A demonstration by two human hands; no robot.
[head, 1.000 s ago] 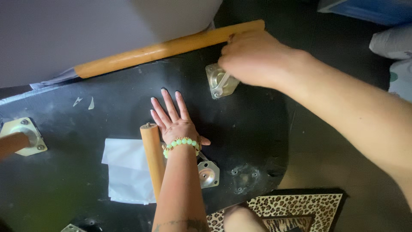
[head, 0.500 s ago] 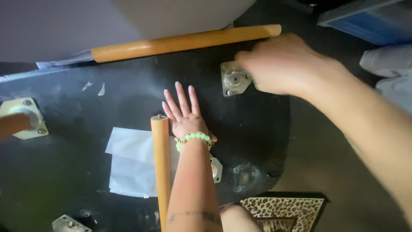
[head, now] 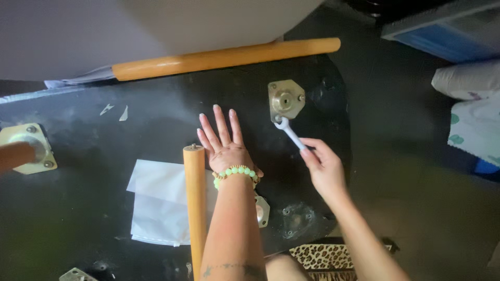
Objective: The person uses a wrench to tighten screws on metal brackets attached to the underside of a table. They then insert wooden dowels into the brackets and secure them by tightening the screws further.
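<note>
Gripping small white wrench point(head: 289, 133), right hand point(head: 324, 167) sets its head on bolt of metal mounting plate point(head: 285, 100). Left hand point(head: 225, 143) flat, fingers spread, on black tabletop underside point(head: 156, 130), beside loose wooden leg point(head: 196, 208).

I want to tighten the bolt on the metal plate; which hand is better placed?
Probably the right hand: it already holds the small wrench, whose head sits at the metal plate. The left hand lies flat on the black board, holding nothing.
</note>
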